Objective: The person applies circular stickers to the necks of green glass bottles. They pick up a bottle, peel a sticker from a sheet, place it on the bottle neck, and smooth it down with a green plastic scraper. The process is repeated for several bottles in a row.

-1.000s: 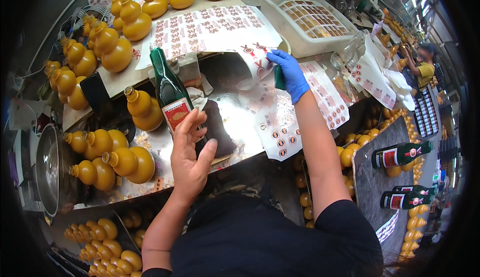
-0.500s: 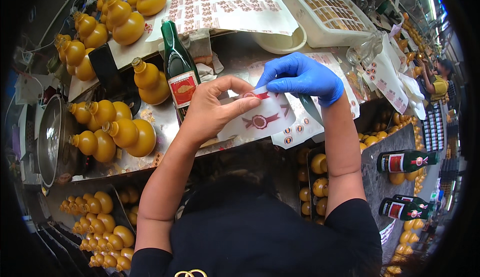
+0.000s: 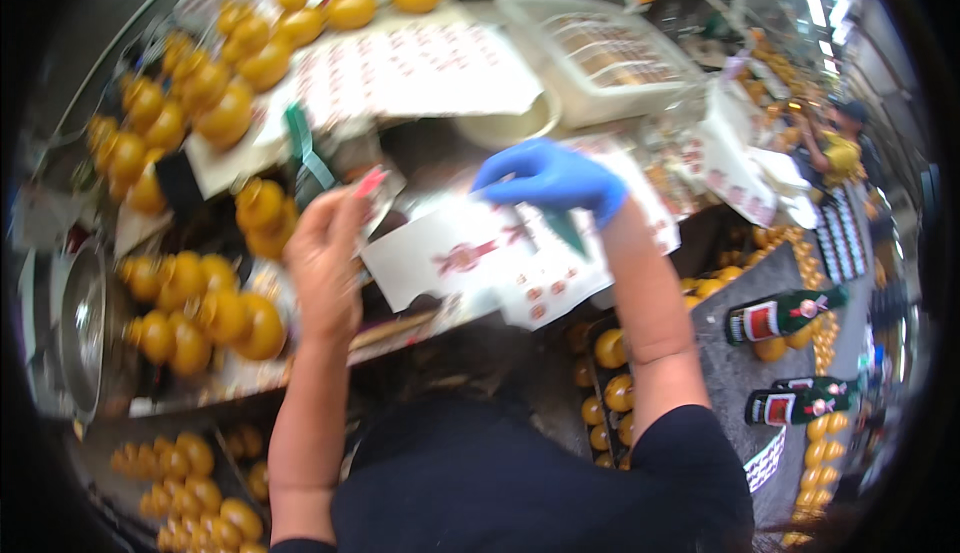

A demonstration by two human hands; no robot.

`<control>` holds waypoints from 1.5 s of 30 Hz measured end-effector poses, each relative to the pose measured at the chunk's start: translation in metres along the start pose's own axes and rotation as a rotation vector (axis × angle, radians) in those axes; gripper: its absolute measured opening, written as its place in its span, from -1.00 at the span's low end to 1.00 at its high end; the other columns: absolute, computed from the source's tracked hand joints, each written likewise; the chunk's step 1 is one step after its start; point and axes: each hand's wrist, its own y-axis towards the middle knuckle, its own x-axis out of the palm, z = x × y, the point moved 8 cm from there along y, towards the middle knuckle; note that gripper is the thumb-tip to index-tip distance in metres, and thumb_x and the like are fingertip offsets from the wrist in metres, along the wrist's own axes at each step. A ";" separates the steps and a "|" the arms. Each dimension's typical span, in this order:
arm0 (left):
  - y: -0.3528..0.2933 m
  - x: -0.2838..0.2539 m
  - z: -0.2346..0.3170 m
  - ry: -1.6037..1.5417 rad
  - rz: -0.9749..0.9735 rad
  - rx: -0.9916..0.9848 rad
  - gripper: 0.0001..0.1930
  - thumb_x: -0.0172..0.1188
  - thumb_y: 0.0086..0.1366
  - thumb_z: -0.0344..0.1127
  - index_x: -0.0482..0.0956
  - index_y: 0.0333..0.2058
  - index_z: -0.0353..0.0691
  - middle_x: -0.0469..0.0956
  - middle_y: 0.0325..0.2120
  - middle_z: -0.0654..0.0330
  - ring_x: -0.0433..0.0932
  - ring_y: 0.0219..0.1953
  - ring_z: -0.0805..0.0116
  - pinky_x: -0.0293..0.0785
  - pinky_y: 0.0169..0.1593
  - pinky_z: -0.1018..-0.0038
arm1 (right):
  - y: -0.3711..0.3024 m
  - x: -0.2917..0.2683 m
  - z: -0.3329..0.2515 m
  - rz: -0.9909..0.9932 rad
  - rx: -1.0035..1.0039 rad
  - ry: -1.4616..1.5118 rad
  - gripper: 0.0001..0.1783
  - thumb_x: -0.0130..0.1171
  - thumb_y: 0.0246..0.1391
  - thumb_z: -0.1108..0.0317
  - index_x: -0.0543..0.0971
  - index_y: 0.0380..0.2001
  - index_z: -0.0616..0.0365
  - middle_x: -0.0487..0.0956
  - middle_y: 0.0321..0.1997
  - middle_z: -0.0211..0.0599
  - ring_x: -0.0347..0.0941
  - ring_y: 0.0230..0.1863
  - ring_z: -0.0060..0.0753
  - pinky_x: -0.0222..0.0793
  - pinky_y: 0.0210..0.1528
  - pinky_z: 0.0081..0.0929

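My left hand [image 3: 325, 273] pinches a red sticker [image 3: 369, 182] between thumb and fingers, close to a green glass bottle [image 3: 308, 153] that stands behind it and is partly hidden by the hand. Across from it, my right hand [image 3: 560, 181], in a blue glove, has its fingers closed at the upper edge of a white sticker sheet [image 3: 410, 263]. A dark red ribbon-and-rosette sticker [image 3: 465, 257] shows on that sheet. Blur hides the exact grip. Beneath the glove a dark green shape [image 3: 565, 230] shows, its kind unclear.
Yellow gourd-shaped bottles [image 3: 235, 323] crowd the left. A large printed sheet [image 3: 420, 73] lies at the back, beside a cream bowl [image 3: 505, 128] and a white plastic bin [image 3: 540, 28]. Labelled green bottles [image 3: 785, 315] lie at the right. Another person [image 3: 845, 148] is far right.
My hands have moved apart: the left went left with a red sticker off the sheet, the right slightly left and down. The view has shifted and blurred.
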 end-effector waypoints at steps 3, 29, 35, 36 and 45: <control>-0.002 -0.011 0.013 -0.283 0.008 0.022 -0.83 0.10 0.36 -0.35 0.53 -0.15 -0.29 0.53 -0.30 0.32 0.44 -0.31 0.61 0.37 -0.16 0.67 | 0.014 -0.023 0.026 0.041 0.041 0.028 -0.68 0.24 0.05 0.24 0.64 -0.19 0.23 0.65 -0.29 -0.34 0.50 -0.22 -0.57 0.38 -0.05 -0.57; 0.025 -0.079 -0.019 -0.164 0.248 -0.016 -0.77 0.10 0.35 -0.33 0.48 -0.06 -0.28 0.50 -0.24 0.30 0.44 -0.22 0.62 0.40 -0.10 0.65 | 0.089 0.032 -0.047 0.238 0.016 0.459 -0.82 0.31 0.01 0.29 0.61 -0.36 0.14 0.52 -0.53 -0.58 0.26 -0.61 -0.85 0.11 -0.57 -0.83; 0.055 -0.079 -0.043 -0.240 0.141 -0.185 -0.67 0.02 0.41 -0.21 0.38 0.02 -0.30 0.49 -0.19 0.23 0.45 -0.14 0.56 0.40 -0.06 0.61 | 0.159 0.054 -0.060 -0.158 -0.041 0.193 -0.76 0.27 0.02 0.24 0.61 -0.36 0.21 0.56 -0.48 -0.46 0.38 -0.47 -0.70 0.34 -0.37 -0.66; 0.059 -0.077 -0.045 -0.262 0.123 -0.204 -0.65 0.05 0.39 -0.20 0.37 0.03 -0.31 0.48 -0.18 0.22 0.45 -0.13 0.54 0.40 -0.05 0.60 | 0.172 0.059 -0.054 -0.189 -0.060 0.118 -0.75 0.27 0.02 0.24 0.61 -0.36 0.23 0.57 -0.48 -0.43 0.40 -0.46 -0.67 0.37 -0.34 -0.63; 0.077 -0.072 -0.050 -0.162 0.096 -0.221 -0.54 0.20 0.27 -0.26 0.30 0.05 -0.32 0.45 -0.07 0.14 0.43 -0.03 0.46 0.36 0.06 0.54 | 0.212 0.048 -0.038 0.043 -0.148 -0.187 -0.77 0.29 0.01 0.29 0.61 -0.30 0.20 0.51 -0.51 -0.49 0.34 -0.42 -0.73 0.32 -0.32 -0.65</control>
